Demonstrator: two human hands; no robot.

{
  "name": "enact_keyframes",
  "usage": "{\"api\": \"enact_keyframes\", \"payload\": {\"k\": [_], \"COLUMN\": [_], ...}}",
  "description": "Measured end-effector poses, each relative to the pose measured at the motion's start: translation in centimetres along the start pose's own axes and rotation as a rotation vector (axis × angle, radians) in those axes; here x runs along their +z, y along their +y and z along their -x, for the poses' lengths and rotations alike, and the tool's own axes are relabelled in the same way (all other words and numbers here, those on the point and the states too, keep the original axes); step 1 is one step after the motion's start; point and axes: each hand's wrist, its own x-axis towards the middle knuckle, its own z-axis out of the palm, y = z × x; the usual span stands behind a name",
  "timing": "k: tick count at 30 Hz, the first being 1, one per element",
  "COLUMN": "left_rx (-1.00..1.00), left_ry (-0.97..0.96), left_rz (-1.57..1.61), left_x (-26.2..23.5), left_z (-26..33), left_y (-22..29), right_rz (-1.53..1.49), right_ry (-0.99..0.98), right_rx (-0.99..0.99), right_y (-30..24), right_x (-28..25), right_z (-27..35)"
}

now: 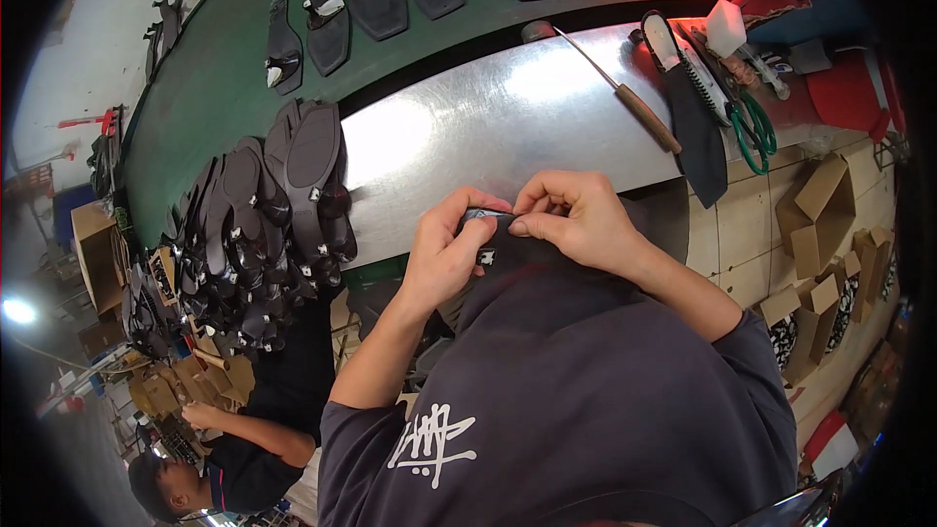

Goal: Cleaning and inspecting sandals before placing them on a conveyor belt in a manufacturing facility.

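Note:
Close to my body, at the near edge of the metal plate, both hands are closed on a dark sandal (496,222), mostly hidden by fingers and shirt. A glossy strip shows at its top, and a small silvery ornament (486,257) shows below my left fingers. My left hand (439,246) grips it from the left, thumb on top. With thumb and fingertips, my right hand (578,222) pinches its right end. Ahead of my hands lies the shiny metal plate (459,137). A wooden-handled awl (644,117) rests on the plate to the right.
Many dark sandals (254,195) are piled at left. A row of sandals (376,0) lies on the green belt (215,68). Green-handled scissors (752,132) and a dark sole (695,127) sit at right. Cardboard boxes (820,205) stand beyond. Another person (254,459) is at lower left.

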Motion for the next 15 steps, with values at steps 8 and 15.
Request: {"api": "enact_keyframes", "payload": {"k": [8,15], "left_rx": [0.279,0.16], "left_ry": [-0.053,0.329], "left_rz": [-0.005,0.79], "left_x": [-0.7,-4.5], "left_z": [0.9,-0.1], "left_y": [1.3,-1.6], "right_rz": [-0.071,0.767], "right_ry": [-0.413,0.718], "right_rx": [0.034,-0.575], "right_y": [-1.0,-0.4], "right_x": [-2.2,-8.0], "right_z": [-2.1,-4.2]}}
